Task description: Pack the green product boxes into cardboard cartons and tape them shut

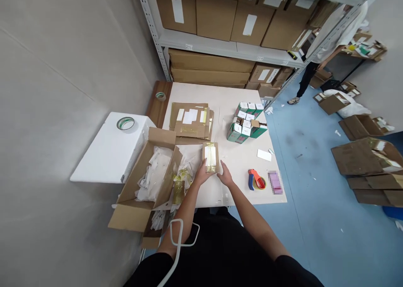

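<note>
A small taped cardboard box [214,163] with a white label sits at the near middle of the table. My left hand [202,175] is closed on its lower left edge. Just off the box's right side is my right hand [225,175], fingers apart and holding nothing. Flattened cardboard pieces [190,129] with labels are stacked behind the box. Several green and white cartons [242,131] stand farther right. A red and blue tape dispenser [257,180] lies to the right of my right hand.
An open carton [130,213] with white packing material stands at the left, beside crumpled wrapping [185,173]. A tape roll [125,123] rests on a white surface. Boxes fill the shelf rack [201,45] behind. A person [330,39] stands at the far right.
</note>
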{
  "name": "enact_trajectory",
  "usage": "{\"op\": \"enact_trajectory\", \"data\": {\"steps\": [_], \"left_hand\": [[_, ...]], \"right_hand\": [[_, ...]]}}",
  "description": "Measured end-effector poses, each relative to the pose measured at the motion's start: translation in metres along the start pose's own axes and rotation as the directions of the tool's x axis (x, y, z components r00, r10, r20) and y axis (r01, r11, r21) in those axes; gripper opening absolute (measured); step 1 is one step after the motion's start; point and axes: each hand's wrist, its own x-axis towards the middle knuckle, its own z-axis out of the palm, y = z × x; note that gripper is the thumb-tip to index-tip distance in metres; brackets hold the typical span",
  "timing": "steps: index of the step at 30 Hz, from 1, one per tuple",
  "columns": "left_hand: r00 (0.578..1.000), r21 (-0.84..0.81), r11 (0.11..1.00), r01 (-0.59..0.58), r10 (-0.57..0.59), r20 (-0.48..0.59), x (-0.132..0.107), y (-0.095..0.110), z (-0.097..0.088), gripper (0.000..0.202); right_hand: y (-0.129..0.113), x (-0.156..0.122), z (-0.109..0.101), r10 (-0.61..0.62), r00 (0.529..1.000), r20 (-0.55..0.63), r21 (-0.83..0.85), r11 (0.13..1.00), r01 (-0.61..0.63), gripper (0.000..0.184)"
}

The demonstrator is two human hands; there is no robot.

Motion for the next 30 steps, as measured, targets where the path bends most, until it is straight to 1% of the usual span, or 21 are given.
{"op": "enact_trajectory", "data": {"steps": [2,3,5,7,9,11,15,17,20,22,24,27,30], "left_hand": [[1.000,0.030,0.999,0.021,-0.022,0.007,-0.004,0.001,0.006,0.102],[1.000,0.041,0.999,0.028,-0.028,0.000,-0.005,0.004,0.008,0.100],[1.000,0.057,0.998,0.011,-0.010,-0.026,-0.004,0.012,0.010,0.094],[0.998,0.081,0.997,-0.016,0.020,-0.056,-0.002,0.025,0.009,0.086],[0.994,0.117,0.993,-0.016,0.029,-0.109,-0.003,0.043,0.006,0.079],[0.985,0.151,0.988,0.000,0.026,-0.171,-0.007,0.063,0.004,0.074],[0.958,0.191,0.982,-0.001,0.055,-0.281,-0.024,0.107,0.006,0.067],[0.932,0.197,0.980,-0.014,0.084,-0.352,-0.036,0.128,0.012,0.065],[0.873,0.210,0.977,-0.020,0.120,-0.473,-0.057,0.155,0.024,0.063],[0.834,0.221,0.975,-0.011,0.131,-0.536,-0.072,0.171,0.031,0.062],[0.805,0.227,0.974,0.006,0.130,-0.578,-0.090,0.184,0.038,0.060],[0.763,0.218,0.975,0.044,0.108,-0.638,-0.121,0.197,0.044,0.055],[0.699,0.199,0.976,0.090,0.081,-0.711,-0.157,0.203,0.045,0.052]], "right_hand": [[0.001,0.005,0.004,-0.050,0.996,0.078,0.011,0.999,0.049,0.089],[0.000,0.007,0.005,-0.066,0.994,0.085,0.012,0.998,0.065,0.088],[-0.003,0.011,0.005,-0.089,0.995,0.047,-0.010,0.996,0.090,0.084],[-0.009,0.014,-0.002,-0.130,0.992,-0.009,-0.050,0.990,0.129,0.078],[-0.017,0.016,-0.015,-0.191,0.981,-0.044,-0.090,0.978,0.187,0.069],[-0.027,0.018,-0.033,-0.253,0.966,-0.057,-0.117,0.962,0.245,0.061],[-0.051,0.020,-0.075,-0.373,0.926,-0.063,-0.125,0.923,0.364,0.056],[-0.063,0.019,-0.094,-0.449,0.892,-0.059,-0.111,0.891,0.441,0.055],[-0.079,0.013,-0.121,-0.548,0.835,-0.048,-0.085,0.835,0.543,0.052],[-0.087,0.006,-0.137,-0.593,0.805,-0.030,-0.054,0.805,0.591,0.052],[-0.094,-0.003,-0.150,-0.623,0.782,0.011,-0.014,0.782,0.623,0.052],[-0.106,-0.017,-0.163,-0.651,0.753,0.093,0.039,0.758,0.651,0.052],[-0.124,-0.034,-0.163,-0.691,0.703,0.168,0.100,0.722,0.685,0.052]]}}
